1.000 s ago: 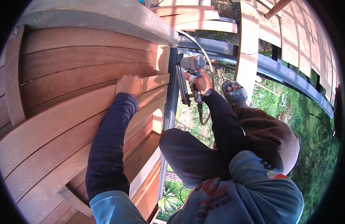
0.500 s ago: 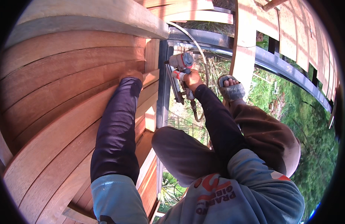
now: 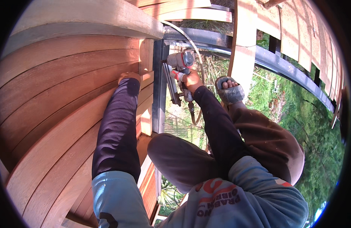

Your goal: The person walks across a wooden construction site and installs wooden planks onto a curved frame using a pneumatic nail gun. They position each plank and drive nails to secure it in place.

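Observation:
My right hand (image 3: 192, 81) is closed around the handle of a nail gun (image 3: 179, 60) with a grey and red body and a long dark magazine. The gun's nose points left, right at the dark metal post (image 3: 158, 85); whether it touches cannot be made out. To the left, my left hand (image 3: 129, 77) grips the top edge of a reddish wooden board (image 3: 75, 125), close to its end by the post. Its fingertips are partly hidden. Behind that hand, more horizontal boards (image 3: 69, 72) form a slatted wall.
A pale air hose (image 3: 187, 35) curves down past the gun. My sandalled foot (image 3: 231, 90) rests on a light plank (image 3: 244, 41). Dark metal beams (image 3: 297, 72) frame an opening, with grass and greenery (image 3: 316, 133) far below. A thick wooden rail (image 3: 84, 19) crosses the upper left.
The whole view has shifted slightly, so most things sit a little farther left. My left hand stays on the board and the nail gun stays beside the post in my right hand.

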Action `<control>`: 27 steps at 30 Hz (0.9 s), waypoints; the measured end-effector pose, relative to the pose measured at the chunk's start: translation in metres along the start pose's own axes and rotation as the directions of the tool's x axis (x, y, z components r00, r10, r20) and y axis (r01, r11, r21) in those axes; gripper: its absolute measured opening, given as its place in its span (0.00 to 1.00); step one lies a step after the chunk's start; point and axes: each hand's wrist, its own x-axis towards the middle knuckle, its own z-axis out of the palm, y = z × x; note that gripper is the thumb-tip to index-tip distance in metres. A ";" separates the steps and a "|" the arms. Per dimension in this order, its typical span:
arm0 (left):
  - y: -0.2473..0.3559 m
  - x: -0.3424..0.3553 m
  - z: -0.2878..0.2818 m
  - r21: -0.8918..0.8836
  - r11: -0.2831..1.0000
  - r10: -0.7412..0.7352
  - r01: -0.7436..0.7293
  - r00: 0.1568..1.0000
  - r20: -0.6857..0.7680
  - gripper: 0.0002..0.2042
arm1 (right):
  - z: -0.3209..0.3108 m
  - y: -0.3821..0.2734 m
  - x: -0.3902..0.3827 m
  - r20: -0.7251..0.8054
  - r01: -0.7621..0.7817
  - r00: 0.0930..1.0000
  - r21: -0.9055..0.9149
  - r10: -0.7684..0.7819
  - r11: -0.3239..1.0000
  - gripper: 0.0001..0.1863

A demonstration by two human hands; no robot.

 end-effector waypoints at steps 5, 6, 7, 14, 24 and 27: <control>0.000 0.009 0.007 -0.106 0.991 -0.087 0.082 0.995 -0.044 0.27 | 0.005 -0.021 -0.009 0.024 0.099 0.995 -0.172 -0.096 0.980 0.15; -0.004 0.016 0.009 -0.107 0.992 -0.069 0.065 0.997 -0.035 0.27 | 0.006 -0.024 -0.012 0.040 0.087 0.996 -0.150 -0.081 0.985 0.17; -0.002 0.011 0.003 -0.103 0.994 -0.046 0.043 0.998 -0.030 0.27 | 0.006 -0.023 -0.010 0.036 0.071 0.997 -0.139 -0.067 0.988 0.16; 0.000 0.016 0.012 -0.091 0.994 -0.062 0.066 0.997 0.048 0.18 | 0.010 -0.018 -0.004 0.003 0.064 0.998 -0.078 -0.064 0.995 0.16; -0.002 0.015 0.011 -0.149 0.989 -0.039 0.019 0.990 -0.137 0.20 | 0.007 -0.044 -0.004 -0.005 0.014 1.000 -0.115 -0.015 0.993 0.16; -0.004 0.024 0.022 -0.200 0.980 -0.059 0.015 0.975 -0.215 0.17 | 0.017 -0.047 -0.004 0.020 0.070 0.998 -0.193 -0.067 0.979 0.16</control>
